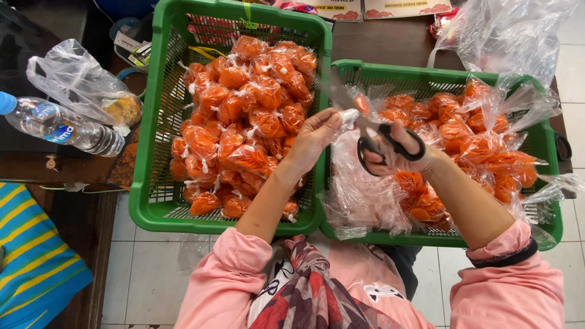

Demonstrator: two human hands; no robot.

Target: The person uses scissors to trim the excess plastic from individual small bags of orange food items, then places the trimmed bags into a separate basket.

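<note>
- While the left hand [314,135] pinches the knotted top of a small clear plastic packet [353,116] of orange snack, the right hand [399,152] is closed through the black handles of a pair of scissors [381,135], blades angled up toward that pinch.
- Both hands sit close together, above the gap between two green plastic crates; the packet hangs just between them, at the left fingertips.
- Under and left of the left hand, the left crate [146,152] is heaped with tied orange packets [244,109]. Under the right hand, the right crate [548,143] holds looser packets with open, crumpled tops [475,137].
- Risk, as a judgement: the blades lie very near the left fingertips, so a slip could nick a finger; a cut taken too low could open the packet and spill it.
- Hard to make out: the blades are blurred, so whether they are open or closed cannot be told, nor exactly where they meet the plastic.
- Far left of the hands, a water bottle [55,128] and a clear bag [79,79] lie on a dark surface [36,167]; the bag's contents are unclear.
</note>
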